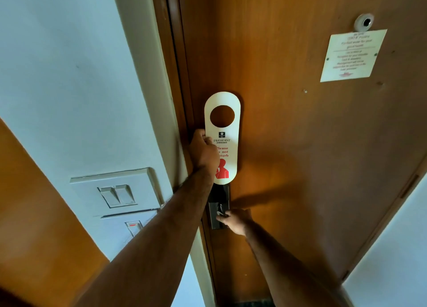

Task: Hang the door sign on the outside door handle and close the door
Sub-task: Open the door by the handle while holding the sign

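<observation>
Sign (223,131) held upright against door (288,133), above lock plate (218,214) | left hand (203,150) clamped on sign's edge, keeping hole free | right hand (235,218) closed on handle, likely to open door

The left hand (203,151) covers the left edge of the door sign (223,135), clipping its red lettering. The right hand (235,218) hides most of the door handle (219,210). The notice (352,55) text is too blurred to read.
</observation>
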Demonstrator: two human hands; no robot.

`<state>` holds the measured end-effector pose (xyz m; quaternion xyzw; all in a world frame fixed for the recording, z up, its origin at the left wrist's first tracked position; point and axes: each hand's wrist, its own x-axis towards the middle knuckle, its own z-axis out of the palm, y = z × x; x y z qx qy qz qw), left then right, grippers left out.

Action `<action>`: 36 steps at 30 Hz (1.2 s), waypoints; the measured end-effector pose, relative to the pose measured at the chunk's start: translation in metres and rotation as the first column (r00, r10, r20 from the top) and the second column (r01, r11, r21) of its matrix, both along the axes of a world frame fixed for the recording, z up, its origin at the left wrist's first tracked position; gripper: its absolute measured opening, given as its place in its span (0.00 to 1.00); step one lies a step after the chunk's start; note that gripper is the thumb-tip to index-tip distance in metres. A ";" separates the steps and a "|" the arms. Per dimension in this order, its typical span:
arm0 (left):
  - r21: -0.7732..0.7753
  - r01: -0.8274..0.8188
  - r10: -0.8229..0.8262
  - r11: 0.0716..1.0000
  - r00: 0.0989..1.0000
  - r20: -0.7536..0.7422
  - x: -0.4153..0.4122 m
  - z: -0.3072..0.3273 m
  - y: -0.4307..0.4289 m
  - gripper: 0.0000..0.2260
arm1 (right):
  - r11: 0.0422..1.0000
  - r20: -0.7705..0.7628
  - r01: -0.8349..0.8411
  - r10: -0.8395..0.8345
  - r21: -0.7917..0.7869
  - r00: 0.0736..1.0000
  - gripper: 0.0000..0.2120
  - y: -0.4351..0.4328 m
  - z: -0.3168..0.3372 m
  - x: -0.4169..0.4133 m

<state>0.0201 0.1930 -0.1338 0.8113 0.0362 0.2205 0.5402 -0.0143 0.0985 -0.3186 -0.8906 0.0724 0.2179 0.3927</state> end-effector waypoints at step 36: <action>-0.163 0.363 -0.336 0.918 0.926 0.172 -0.125 -0.020 0.032 0.03 | 0.810 0.343 0.195 0.008 -0.553 0.939 0.47 0.029 -0.020 -0.153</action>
